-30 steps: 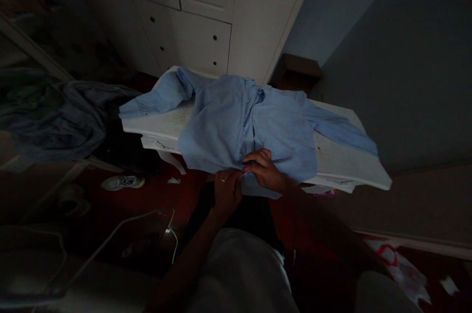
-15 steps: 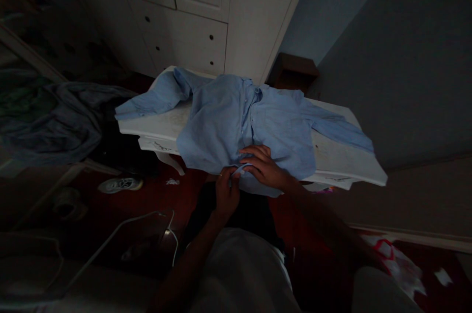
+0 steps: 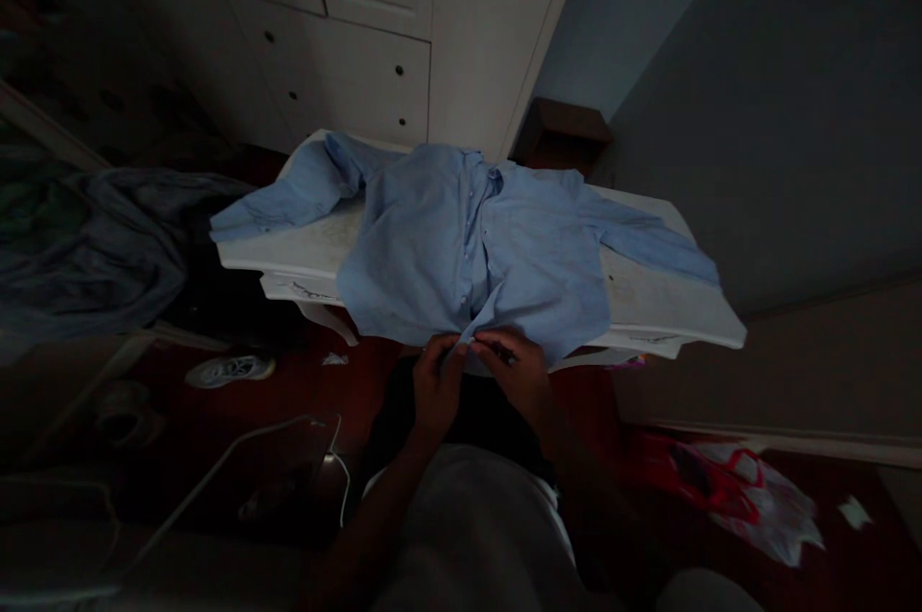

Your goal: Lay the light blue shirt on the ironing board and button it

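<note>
A light blue button-up shirt [image 3: 410,247] lies spread across a white table [image 3: 309,247], its sleeves stretched out to both sides. Its front placket runs down the middle with small buttons, and the lower hem hangs over the near table edge. At that hem, my left hand [image 3: 438,386] is closed on the placket's lower end. My right hand [image 3: 520,372] pinches the same edge from the other side, fingertips almost touching those of the left. What lies exactly between the fingertips is too small and dark to make out.
Behind the table stands a white wardrobe [image 3: 490,45] with a small brown box-like stand [image 3: 569,127] beside it. Grey clothing [image 3: 130,228] hangs at the left. A shoe [image 3: 229,370] and a red and white plastic bag [image 3: 770,506] lie on the floor.
My right hand has come down off the shirt front to the hem, its fingers now curled in a pinch beside my left hand. The view has shifted slightly.
</note>
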### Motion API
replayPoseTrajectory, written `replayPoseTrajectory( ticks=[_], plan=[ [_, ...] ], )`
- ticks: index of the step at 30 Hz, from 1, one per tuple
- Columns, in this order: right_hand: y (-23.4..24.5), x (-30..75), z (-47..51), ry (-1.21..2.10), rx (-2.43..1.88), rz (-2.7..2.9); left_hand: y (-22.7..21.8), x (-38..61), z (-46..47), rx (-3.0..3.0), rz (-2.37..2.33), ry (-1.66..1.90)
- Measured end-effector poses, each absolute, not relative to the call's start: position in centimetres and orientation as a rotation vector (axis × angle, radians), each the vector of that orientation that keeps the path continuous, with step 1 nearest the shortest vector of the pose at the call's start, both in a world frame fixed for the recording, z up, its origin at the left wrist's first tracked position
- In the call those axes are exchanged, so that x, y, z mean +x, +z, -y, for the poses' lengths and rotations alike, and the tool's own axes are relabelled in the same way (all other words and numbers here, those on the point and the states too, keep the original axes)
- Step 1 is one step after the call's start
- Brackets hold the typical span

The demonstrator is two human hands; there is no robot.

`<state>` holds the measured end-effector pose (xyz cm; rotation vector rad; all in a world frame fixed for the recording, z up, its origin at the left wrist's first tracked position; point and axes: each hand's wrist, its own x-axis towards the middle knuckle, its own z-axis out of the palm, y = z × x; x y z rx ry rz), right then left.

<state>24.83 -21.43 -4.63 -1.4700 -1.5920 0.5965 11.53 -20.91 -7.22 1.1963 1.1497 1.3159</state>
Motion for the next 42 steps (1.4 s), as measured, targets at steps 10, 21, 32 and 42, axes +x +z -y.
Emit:
replayPoseTrajectory(
  ticks=[10,21,32,42],
  plan=[
    [-5.0,25.5,20.8,0.070,-1.365,2.101,-8.0,11.1,20.5,1.058,-1.233,1.223],
    [-6.0,25.5,20.6,0.071,-1.155,1.878,-8.0,11.3,21.0,0.994,-1.245,1.220],
    [-7.3,27.4,20.6,0.331,-1.193,1.955,-9.0,10.3,21.5,0.841,-1.079,0.944],
    [-11.8,34.2,24.2,0.373,-1.993,1.178,-13.9,4.5,18.3,0.936,-1.582,1.269]
  ],
)
